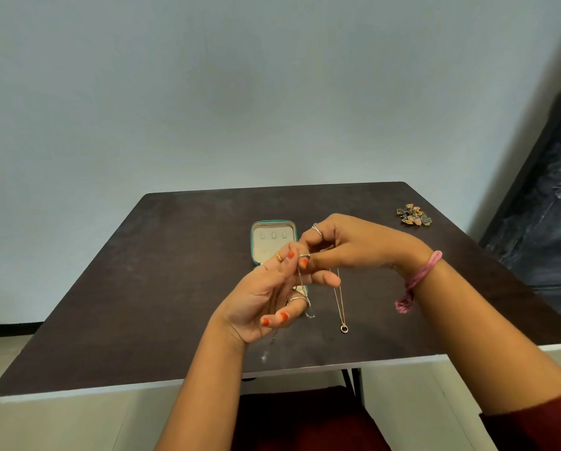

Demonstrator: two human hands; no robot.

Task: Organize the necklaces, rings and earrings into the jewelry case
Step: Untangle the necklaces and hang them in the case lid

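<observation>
Teal jewelry case point(256, 237) sits half hidden behind both hands point(308, 271).

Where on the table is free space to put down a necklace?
The table is bare left of the jewelry case and along the near edge. It is crowded around the case, both hands and the gold necklace. A jewelry pile sits far right.

Dark table, pale wall, dark panel

A dark brown table point(181, 288) with a white edge and rounded corners stands against a plain pale wall point(240, 92). Far right, a black marbled panel point(546, 206) leans along the wall. Under the near edge of the table a black leg point(354, 382) shows, just above a dark red seat point(305, 418). Pale floor point(77, 424) lies at near left.
</observation>
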